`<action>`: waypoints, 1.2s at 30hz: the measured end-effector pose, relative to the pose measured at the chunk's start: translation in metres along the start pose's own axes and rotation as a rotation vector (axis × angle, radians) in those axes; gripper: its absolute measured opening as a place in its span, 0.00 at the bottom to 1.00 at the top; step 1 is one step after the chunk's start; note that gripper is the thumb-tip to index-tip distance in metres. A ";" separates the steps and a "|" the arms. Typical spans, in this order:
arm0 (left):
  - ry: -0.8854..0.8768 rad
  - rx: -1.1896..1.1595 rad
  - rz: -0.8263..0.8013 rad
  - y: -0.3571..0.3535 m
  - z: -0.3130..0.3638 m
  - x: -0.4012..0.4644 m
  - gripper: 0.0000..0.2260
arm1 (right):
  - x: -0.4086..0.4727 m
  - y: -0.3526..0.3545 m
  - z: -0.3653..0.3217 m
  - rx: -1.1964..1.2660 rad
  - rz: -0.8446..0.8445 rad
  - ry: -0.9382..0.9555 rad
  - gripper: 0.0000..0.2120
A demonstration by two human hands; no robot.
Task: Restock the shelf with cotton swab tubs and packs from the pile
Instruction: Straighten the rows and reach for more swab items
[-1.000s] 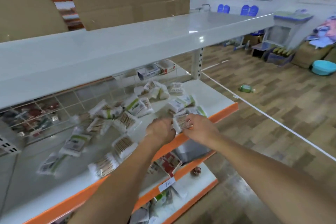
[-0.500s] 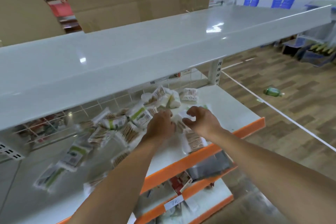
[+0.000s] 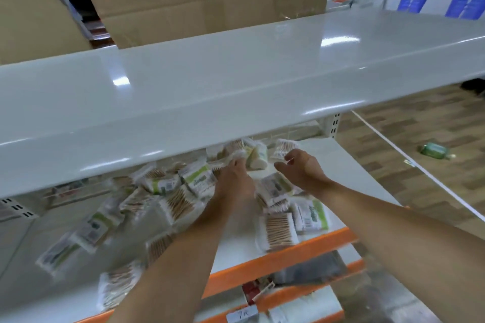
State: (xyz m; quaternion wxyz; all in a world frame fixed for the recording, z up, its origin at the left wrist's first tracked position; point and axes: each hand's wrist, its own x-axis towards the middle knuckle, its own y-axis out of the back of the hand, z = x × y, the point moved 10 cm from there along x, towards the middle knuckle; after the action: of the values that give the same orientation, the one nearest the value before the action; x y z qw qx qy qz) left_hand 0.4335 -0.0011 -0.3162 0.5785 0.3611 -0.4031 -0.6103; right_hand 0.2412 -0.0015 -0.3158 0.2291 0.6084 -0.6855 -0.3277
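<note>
Packs of cotton swabs in clear plastic (image 3: pixel 278 231) lie scattered on the white, orange-edged shelf (image 3: pixel 301 246). My left hand (image 3: pixel 235 178) reaches in, grip hidden; right hand (image 3: pixel 299 168) is loosely curled, empty. I'd pinch one pack cleanly.

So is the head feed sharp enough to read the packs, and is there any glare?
Head view: packs at the left are motion-smeared, labels unreadable; the pack by the orange edge is clearer; bright glare patches on the upper shelf; wide-angle lens bows the shelf lines.

Left hand (image 3: pixel 234 181) fingertips hidden among packs (image 3: pixel 183 191); pile rear hidden under upper shelf (image 3: pixel 236 81); pack print blurred
</note>
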 end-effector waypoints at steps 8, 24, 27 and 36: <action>0.066 -0.022 0.044 -0.011 -0.001 0.002 0.34 | 0.025 -0.011 0.010 0.128 -0.096 -0.078 0.18; 0.202 0.072 0.173 -0.016 -0.013 0.041 0.24 | 0.069 -0.073 0.008 0.207 -0.052 -0.238 0.22; 0.182 0.087 0.208 -0.017 -0.015 0.042 0.23 | 0.074 -0.076 0.009 0.198 -0.046 -0.270 0.25; 0.190 0.028 0.227 -0.019 -0.022 0.039 0.26 | 0.063 -0.075 0.014 0.289 -0.073 -0.327 0.21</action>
State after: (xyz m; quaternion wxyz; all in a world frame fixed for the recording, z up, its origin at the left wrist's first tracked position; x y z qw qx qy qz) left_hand 0.4429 -0.0413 -0.3417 0.6741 0.3774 -0.3932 -0.4986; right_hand 0.2726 -0.0644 -0.3849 0.0134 0.5980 -0.7310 -0.3285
